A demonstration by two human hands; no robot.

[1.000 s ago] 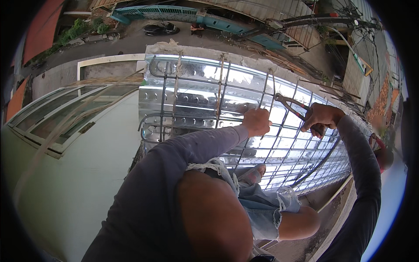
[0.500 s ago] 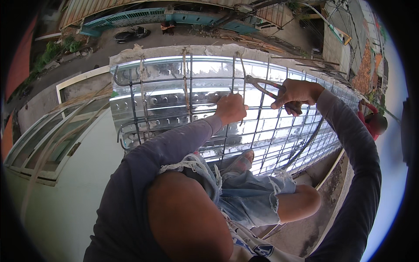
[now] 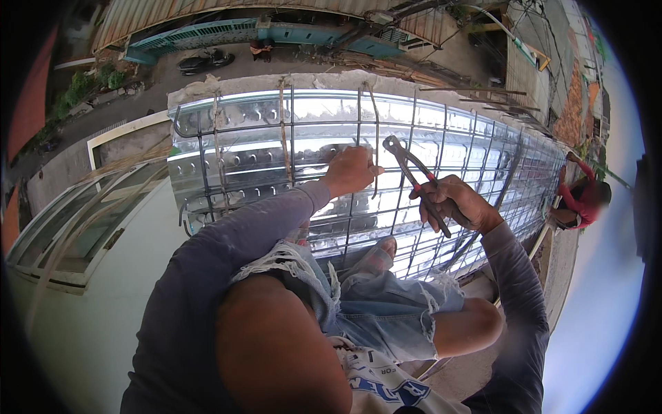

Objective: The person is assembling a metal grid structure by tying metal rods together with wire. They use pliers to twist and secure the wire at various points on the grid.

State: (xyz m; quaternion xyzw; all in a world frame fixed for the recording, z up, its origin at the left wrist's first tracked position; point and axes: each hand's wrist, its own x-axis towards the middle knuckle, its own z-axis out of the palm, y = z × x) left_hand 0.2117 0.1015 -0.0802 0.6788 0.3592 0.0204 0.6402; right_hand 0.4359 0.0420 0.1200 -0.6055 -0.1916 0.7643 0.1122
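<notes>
My left hand (image 3: pixel 350 171) is closed in a fist over a crossing of the dark rebar grid (image 3: pixel 293 127). What its fingers hold, if anything, is hidden. Just right of that fist, by the thumb, hangs a thin bent rod (image 3: pixel 376 127). In my right hand (image 3: pixel 456 201) is a pair of pincers (image 3: pixel 408 165) with dark handles marked in red. Their jaws point up and away, to the right of the bent rod and apart from it. Beneath the grid lies shiny corrugated metal decking (image 3: pixel 324 103).
A rough concrete edge (image 3: pixel 393 81) runs along the far side, with a street and a parked motorbike (image 3: pixel 205 62) below. My foot (image 3: pixel 387 246) rests near the bars. Another person in red (image 3: pixel 585 200) crouches at the far right. A white wall (image 3: pixel 103 331) drops off left.
My right hand has come down and nearer with the pincers, whose handles now slant toward me. The jaws have left the bent rod. My left hand stays nearly in place.
</notes>
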